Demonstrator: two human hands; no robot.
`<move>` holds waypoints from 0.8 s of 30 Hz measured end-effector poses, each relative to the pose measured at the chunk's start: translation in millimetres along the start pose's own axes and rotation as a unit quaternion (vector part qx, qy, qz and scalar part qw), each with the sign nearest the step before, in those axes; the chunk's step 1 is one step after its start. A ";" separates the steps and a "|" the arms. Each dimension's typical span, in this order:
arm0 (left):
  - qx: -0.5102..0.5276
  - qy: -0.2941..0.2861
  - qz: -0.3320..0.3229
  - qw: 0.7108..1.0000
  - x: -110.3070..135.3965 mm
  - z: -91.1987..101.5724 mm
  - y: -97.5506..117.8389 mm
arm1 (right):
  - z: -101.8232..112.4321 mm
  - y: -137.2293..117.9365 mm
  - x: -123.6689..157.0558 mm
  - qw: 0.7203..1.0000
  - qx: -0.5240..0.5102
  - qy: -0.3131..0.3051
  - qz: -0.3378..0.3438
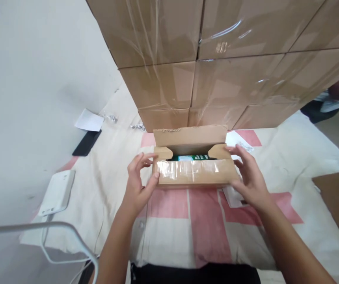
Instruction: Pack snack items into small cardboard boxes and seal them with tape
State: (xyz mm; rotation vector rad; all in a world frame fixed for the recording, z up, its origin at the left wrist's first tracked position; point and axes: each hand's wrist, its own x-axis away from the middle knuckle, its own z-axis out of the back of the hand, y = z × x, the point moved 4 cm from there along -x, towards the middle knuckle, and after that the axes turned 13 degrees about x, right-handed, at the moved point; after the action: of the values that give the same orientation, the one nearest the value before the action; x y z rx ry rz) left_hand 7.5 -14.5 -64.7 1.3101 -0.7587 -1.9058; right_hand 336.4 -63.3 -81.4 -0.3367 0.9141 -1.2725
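We hold the small box (194,177) by its two ends. Our left hand (136,179) and right hand (250,177) curve inward, thumbs low in front, fingers bent and a bit spread. It sits on the cloth (209,232), between the near edge and the big boxes (216,83).

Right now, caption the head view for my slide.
Left hand and right hand flank an open cardboard box with a green item inside; stacked cartons stand behind.
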 end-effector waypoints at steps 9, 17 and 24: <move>0.124 -0.052 0.060 0.989 -9.3 -12.4 -18.2 | 0.3 -10.9 -14.9 0.998 -0.044 0.011 0.035; -0.097 -0.147 -0.003 0.984 -17.7 -8.1 8.1 | 1.4 -23.5 -11.8 0.993 0.076 0.024 0.090; -0.275 -0.169 -0.030 0.946 -15.1 -32.3 39.0 | 2.7 -33.2 -12.1 0.988 0.116 0.015 0.099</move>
State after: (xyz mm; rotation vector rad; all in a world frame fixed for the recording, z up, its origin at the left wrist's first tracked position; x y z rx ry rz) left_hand 50.2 -27.9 -36.5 0.6757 -0.2984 -2.2088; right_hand 316.0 -63.0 -52.4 -0.0415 0.7933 -1.1867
